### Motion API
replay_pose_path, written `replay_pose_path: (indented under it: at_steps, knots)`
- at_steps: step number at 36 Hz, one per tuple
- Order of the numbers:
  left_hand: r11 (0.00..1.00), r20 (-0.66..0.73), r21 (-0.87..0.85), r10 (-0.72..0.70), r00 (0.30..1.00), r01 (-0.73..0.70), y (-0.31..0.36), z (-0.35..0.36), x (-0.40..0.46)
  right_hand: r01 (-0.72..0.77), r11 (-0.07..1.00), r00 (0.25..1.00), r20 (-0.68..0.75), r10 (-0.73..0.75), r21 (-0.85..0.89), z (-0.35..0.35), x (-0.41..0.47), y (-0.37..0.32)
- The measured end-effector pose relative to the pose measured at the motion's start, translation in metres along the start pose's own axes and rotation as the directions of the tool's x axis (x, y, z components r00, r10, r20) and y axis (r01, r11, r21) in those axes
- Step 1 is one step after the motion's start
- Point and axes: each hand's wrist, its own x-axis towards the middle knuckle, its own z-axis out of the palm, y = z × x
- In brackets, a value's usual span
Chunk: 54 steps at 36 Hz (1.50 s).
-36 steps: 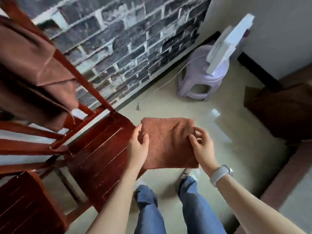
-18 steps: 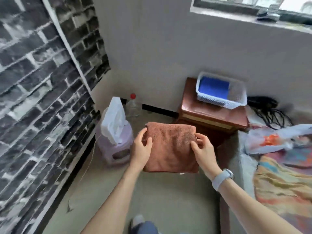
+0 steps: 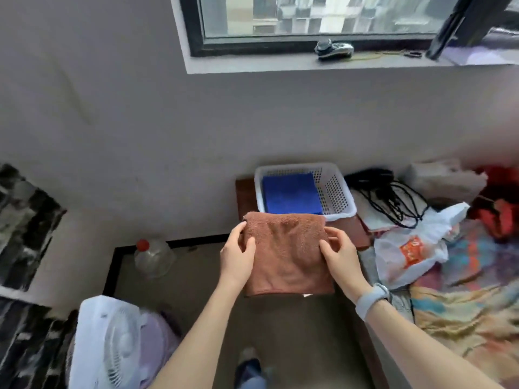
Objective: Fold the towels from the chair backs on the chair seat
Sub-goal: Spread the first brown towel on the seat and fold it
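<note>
Top of the frame, a dark-framed window [image 3: 323, 21] runs wide above a pale sill, over a broad grey wall [image 3: 126, 122]. Right side, lower down, a patterned bedspread [image 3: 463, 313] in yellows and blues sprawls to the edge. Bottom left, a white fan [image 3: 108, 343] lies against a lilac stool [image 3: 161, 332], with dark brick-pattern wallpaper [image 3: 25, 220] along the left edge.

Centre frame, here is the action: a folded brown towel [image 3: 286, 254] held up in the air, flat and squarish, its top edge just overlapping the near rim of the basket in the picture. The left hand [image 3: 237, 255] grips its left edge, thumb on the front face, fingers curled behind. The right hand [image 3: 339, 255] pinches the right edge the same way, thumb forward, fingers wrapped round the back; a pale wristband [image 3: 372, 300] sits on that wrist.

Just above the towel, a white perforated basket [image 3: 334, 189] rests on a reddish-brown cabinet [image 3: 244, 197], and inside it lies a folded blue towel [image 3: 290, 193]. Right of the basket, a tangle of black cables [image 3: 393, 195]; below them, a white plastic bag [image 3: 415, 248] with an orange mark. Left of centre, a clear bottle [image 3: 151, 256] with a red cap stands on the floor. Up on the sill, a small dark gadget [image 3: 332, 50], too blurred to make out.
</note>
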Motion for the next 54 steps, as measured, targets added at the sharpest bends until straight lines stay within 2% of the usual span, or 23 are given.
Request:
replay_pose_path:
  at_steps: [5, 9, 20, 23, 27, 29, 31, 32, 34, 35, 37, 41, 46, 49, 54]
  knots:
    - [0.999, 0.085, 0.019, -0.035, 0.996, 0.033, 0.010, 0.027, 0.068, -0.063, 0.998, 0.998, -0.028, 0.063, 0.012, 0.007, 0.058, -0.004]
    - [0.995, 0.120, -0.030, -0.088, 0.989, 0.092, 0.016, 0.052, 0.113, -0.097, 0.995, 0.995, -0.021, 0.097, 0.011, 0.013, 0.109, 0.000]
    - [0.969, 0.041, -0.022, -0.246, 0.968, 0.247, 0.003, 0.121, 0.223, -0.102, 0.995, 0.987, 0.123, 0.100, 0.012, 0.040, 0.250, 0.032]
    - [0.959, 0.024, 0.059, -0.278, 0.960, 0.276, -0.004, 0.137, 0.240, -0.107, 0.994, 0.983, 0.150, 0.108, -0.013, 0.046, 0.272, 0.047]
    - [0.909, -0.066, 0.321, -0.259, 0.964, 0.266, 0.001, 0.150, 0.248, -0.117, 0.981, 0.982, 0.132, 0.138, -0.155, 0.057, 0.290, 0.067]
    - [0.874, -0.111, 0.416, -0.225, 0.968, 0.251, 0.008, 0.153, 0.250, -0.054, 0.938, 0.995, 0.058, 0.079, -0.343, 0.060, 0.291, 0.070]
    - [0.872, -0.138, 0.426, -0.200, 0.970, 0.241, 0.010, 0.153, 0.257, 0.125, 0.857, 0.992, 0.038, -0.123, -0.500, 0.064, 0.291, 0.068]
    - [0.888, -0.139, 0.378, -0.226, 0.964, 0.262, 0.010, 0.151, 0.262, 0.239, 0.809, 0.969, 0.081, -0.232, -0.538, 0.067, 0.290, 0.065]
    - [0.908, -0.115, 0.236, -0.328, 0.937, 0.347, 0.009, 0.145, 0.275, 0.456, 0.691, 0.890, 0.263, -0.373, -0.561, 0.076, 0.288, 0.059]
    - [0.906, -0.094, 0.186, -0.369, 0.925, 0.380, 0.009, 0.142, 0.281, 0.537, 0.628, 0.843, 0.375, -0.385, -0.563, 0.081, 0.288, 0.059]
    - [0.903, -0.070, 0.154, -0.395, 0.916, 0.401, 0.008, 0.137, 0.292, 0.621, 0.531, 0.777, 0.544, -0.317, -0.577, 0.092, 0.287, 0.064]
    - [0.892, -0.001, 0.122, -0.438, 0.899, 0.435, 0.009, 0.132, 0.308, 0.630, 0.469, 0.755, 0.631, -0.181, -0.619, 0.101, 0.288, 0.079]
    - [0.861, 0.121, 0.192, -0.498, 0.859, 0.472, 0.016, 0.131, 0.324, 0.635, 0.461, 0.749, 0.640, -0.172, -0.619, 0.100, 0.292, 0.084]
    - [0.872, 0.097, 0.163, -0.480, 0.872, 0.461, 0.017, 0.135, 0.326, 0.638, 0.459, 0.748, 0.639, -0.179, -0.618, 0.101, 0.291, 0.086]
    - [0.865, -0.023, -0.102, -0.495, 0.869, 0.490, 0.010, 0.139, 0.313, 0.652, 0.454, 0.733, 0.659, -0.171, -0.607, 0.099, 0.290, 0.091]
